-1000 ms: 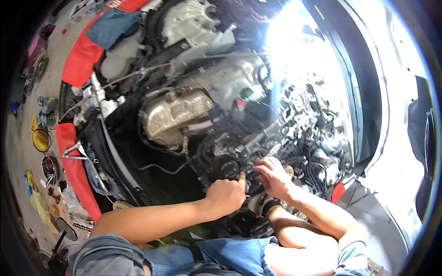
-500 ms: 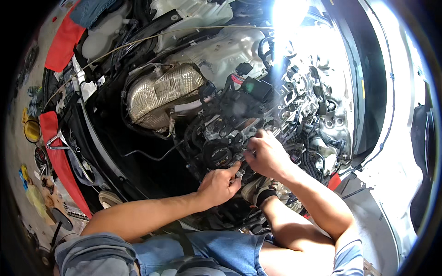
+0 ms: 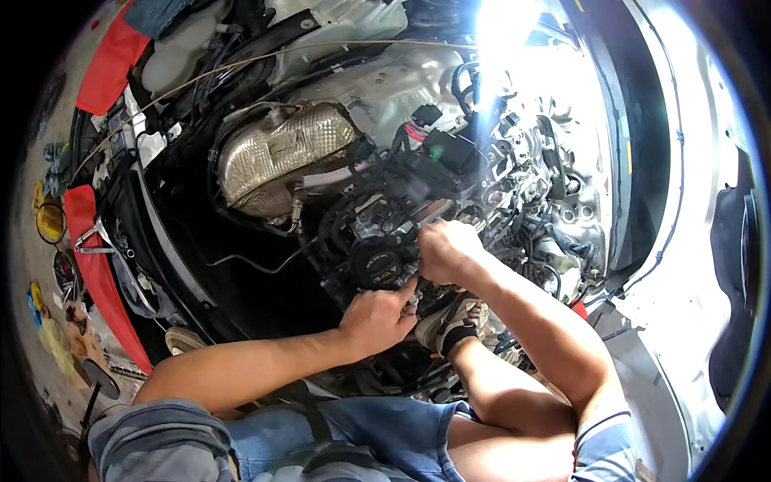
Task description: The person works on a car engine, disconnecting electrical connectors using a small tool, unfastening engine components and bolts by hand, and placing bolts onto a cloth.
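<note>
My left hand (image 3: pixel 377 315) is at the front of the engine, its index finger extended against small parts beside the round black filler cap (image 3: pixel 376 263), its thumb apart and its other fingers curled. I see nothing held in it. My right hand (image 3: pixel 448 247) is closed just right of the cap, above the left fingertip; whatever it grips is hidden under the fingers. Beyond them lie dark hoses and connectors (image 3: pixel 454 153) and a dimpled silver heat shield (image 3: pixel 277 153). My shoed foot (image 3: pixel 454 325) rests among engine parts below my right hand.
Red fender covers (image 3: pixel 104 273) line the left edge, with a metal tool (image 3: pixel 106 245) on one. Tools and gloves lie on the floor (image 3: pixel 50 265). A thin rod (image 3: pixel 241 68) crosses the upper bay. Strong glare lights the right side, beside dark cowl trim (image 3: pixel 638 185).
The view has shifted, with the engine higher in the picture than a second ago. My right hand has moved up and left, fingers curling more. My left index finger stays extended beside the cap.
</note>
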